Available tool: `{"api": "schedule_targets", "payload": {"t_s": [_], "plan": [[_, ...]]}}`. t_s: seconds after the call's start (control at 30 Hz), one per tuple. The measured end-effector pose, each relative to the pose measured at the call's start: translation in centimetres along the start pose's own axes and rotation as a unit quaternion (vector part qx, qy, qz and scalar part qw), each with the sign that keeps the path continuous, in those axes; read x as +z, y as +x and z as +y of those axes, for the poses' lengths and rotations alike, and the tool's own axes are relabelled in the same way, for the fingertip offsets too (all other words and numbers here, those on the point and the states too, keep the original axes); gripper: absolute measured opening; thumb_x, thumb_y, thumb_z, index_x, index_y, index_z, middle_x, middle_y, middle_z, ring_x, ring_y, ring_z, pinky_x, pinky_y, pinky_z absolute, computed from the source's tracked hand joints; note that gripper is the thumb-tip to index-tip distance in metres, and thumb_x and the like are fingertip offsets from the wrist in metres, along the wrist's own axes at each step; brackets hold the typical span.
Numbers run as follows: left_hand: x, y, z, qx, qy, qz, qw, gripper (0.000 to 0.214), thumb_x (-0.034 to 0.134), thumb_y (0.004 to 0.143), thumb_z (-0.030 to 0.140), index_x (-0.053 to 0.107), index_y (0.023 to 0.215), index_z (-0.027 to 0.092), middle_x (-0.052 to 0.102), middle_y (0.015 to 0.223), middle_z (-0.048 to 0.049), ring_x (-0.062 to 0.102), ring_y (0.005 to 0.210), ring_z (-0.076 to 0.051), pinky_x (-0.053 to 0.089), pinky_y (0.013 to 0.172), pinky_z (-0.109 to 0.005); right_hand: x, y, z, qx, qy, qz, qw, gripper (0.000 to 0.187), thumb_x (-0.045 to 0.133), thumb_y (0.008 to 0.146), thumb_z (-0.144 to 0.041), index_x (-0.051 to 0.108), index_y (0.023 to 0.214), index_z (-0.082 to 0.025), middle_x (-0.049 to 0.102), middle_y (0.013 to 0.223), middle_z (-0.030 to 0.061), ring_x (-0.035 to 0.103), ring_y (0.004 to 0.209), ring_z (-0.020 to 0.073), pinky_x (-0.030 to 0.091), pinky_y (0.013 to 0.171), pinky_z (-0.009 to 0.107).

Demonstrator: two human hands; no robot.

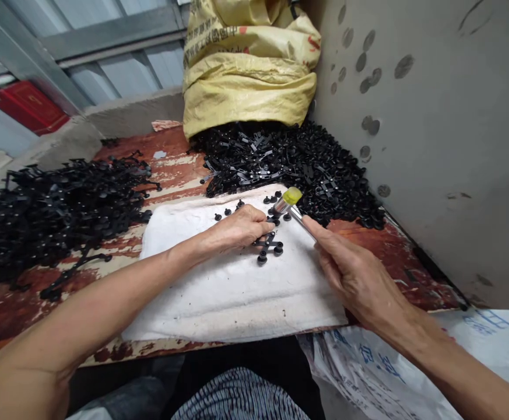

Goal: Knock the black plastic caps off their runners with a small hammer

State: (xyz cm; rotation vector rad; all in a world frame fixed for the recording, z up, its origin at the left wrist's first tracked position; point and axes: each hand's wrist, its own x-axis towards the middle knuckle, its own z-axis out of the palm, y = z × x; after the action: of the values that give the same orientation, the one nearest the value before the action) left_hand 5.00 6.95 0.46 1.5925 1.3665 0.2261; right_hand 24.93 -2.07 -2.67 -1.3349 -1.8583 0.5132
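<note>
My left hand [237, 229] rests fingers-down on a white cloth pad [219, 291], pinning a black plastic sprue with round caps [269, 246]. A small mallet with a yellow head and thin metal handle [290, 200] is gripped in my right hand [350, 271], with its head just above the sprue near my left fingertips. Several loose black caps [228, 211] lie on the cloth beyond my left hand.
A heap of black plastic parts [293, 160] lies at the back right below a yellow woven sack [245, 70]. Another pile of black sprues [57, 204] covers the left of the worn red table [394, 256]. A grey wall [446, 146] stands right. A white printed bag [368, 373] sits at the lower right.
</note>
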Motion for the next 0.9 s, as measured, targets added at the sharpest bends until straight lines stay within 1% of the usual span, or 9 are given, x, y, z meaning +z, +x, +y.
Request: {"api": "schedule_targets", "payload": {"t_s": [0.07,0.17,0.23,0.33,0.37,0.5,0.63,0.77,0.9], "plan": [[-0.1,0.1,-0.2,0.005,0.005,-0.005,1.0,0.036,0.053,0.088,0.022,0.047,0.054,0.017,0.049,0.045,0.0017,0.033,0.032,-0.004,0.02,0.033,-0.02,-0.4,0.1,-0.6,-0.017,-0.008,0.018,1.0,0.053,0.049,0.09,-0.019,0.055,0.141,-0.031,0.074,0.105,0.0059,0.07,0.097,0.0271,0.056,0.089,0.046],[-0.1,0.0,-0.2,0.01,0.005,-0.016,1.0,0.036,0.051,0.09,0.024,0.047,0.055,0.017,0.051,0.045,0.0012,0.033,0.032,-0.004,0.019,0.033,-0.02,-0.7,0.2,-1.4,-0.045,-0.013,0.103,0.994,0.056,0.049,0.091,-0.017,0.05,0.145,-0.032,0.069,0.117,0.0071,0.069,0.089,0.0236,0.056,0.087,0.043],[-0.1,-0.1,-0.2,0.009,0.002,-0.016,1.0,0.036,0.051,0.09,0.024,0.047,0.055,0.017,0.051,0.045,0.0012,0.033,0.032,-0.005,0.019,0.034,-0.02,-0.7,0.2,-1.3,-0.035,-0.023,0.086,0.995,0.055,0.052,0.088,-0.015,0.056,0.14,-0.03,0.072,0.098,0.0087,0.068,0.079,0.0246,0.058,0.078,0.044],[0.0,-0.1,-0.1,-0.003,0.004,-0.009,1.0,0.035,0.052,0.089,0.023,0.047,0.055,0.018,0.05,0.045,0.0013,0.035,0.032,-0.005,0.021,0.034,-0.02,-0.4,0.1,-0.5,-0.001,-0.032,-0.021,0.999,0.054,0.054,0.083,-0.014,0.063,0.134,-0.03,0.069,0.076,0.0069,0.068,0.071,0.0269,0.059,0.068,0.045],[0.1,-0.1,-0.1,-0.008,0.004,-0.009,1.0,0.034,0.052,0.089,0.023,0.046,0.055,0.018,0.05,0.046,0.0012,0.035,0.032,-0.005,0.021,0.034,-0.02,-0.3,0.1,-0.2,-0.003,-0.03,-0.024,0.999,0.055,0.054,0.084,-0.014,0.061,0.136,-0.031,0.07,0.081,0.0075,0.069,0.076,0.0276,0.059,0.071,0.045],[0.1,0.0,-0.3,-0.022,-0.005,-0.018,1.0,0.034,0.051,0.09,0.025,0.045,0.056,0.019,0.051,0.046,0.0005,0.036,0.032,-0.005,0.02,0.033,-0.021,0.0,-0.4,0.1,-0.052,-0.055,0.076,0.994,0.061,0.05,0.091,-0.014,0.044,0.149,-0.032,0.071,0.111,0.0083,0.069,0.094,0.0263,0.057,0.086,0.043],[0.1,0.2,-0.4,-0.015,0.006,-0.016,1.0,0.034,0.052,0.089,0.025,0.046,0.056,0.018,0.051,0.046,0.0004,0.036,0.033,-0.005,0.02,0.034,-0.021,0.4,-0.8,0.4,-0.081,-0.117,0.005,0.99,0.058,0.046,0.092,-0.013,0.046,0.148,-0.029,0.073,0.103,0.0081,0.071,0.082,0.0249,0.061,0.072,0.04],[0.1,0.2,-0.2,-0.017,0.005,-0.024,1.0,0.033,0.052,0.088,0.026,0.048,0.056,0.017,0.051,0.047,0.0006,0.035,0.033,-0.005,0.02,0.035,-0.021,0.5,-1.1,0.5,-0.105,-0.138,0.061,0.983,0.067,0.046,0.092,-0.009,0.033,0.155,-0.03,0.072,0.11,0.0084,0.072,0.083,0.0219,0.061,0.07,0.034],[0.0,0.1,-0.2,-0.024,0.006,-0.018,1.0,0.032,0.052,0.088,0.023,0.048,0.057,0.017,0.051,0.049,0.0008,0.038,0.036,-0.006,0.023,0.038,-0.022,0.1,-0.4,0.3,-0.081,-0.146,-0.021,0.986,0.053,0.045,0.093,-0.015,0.048,0.145,-0.025,0.074,0.107,0.0101,0.072,0.087,0.0253,0.061,0.071,0.038]]}}
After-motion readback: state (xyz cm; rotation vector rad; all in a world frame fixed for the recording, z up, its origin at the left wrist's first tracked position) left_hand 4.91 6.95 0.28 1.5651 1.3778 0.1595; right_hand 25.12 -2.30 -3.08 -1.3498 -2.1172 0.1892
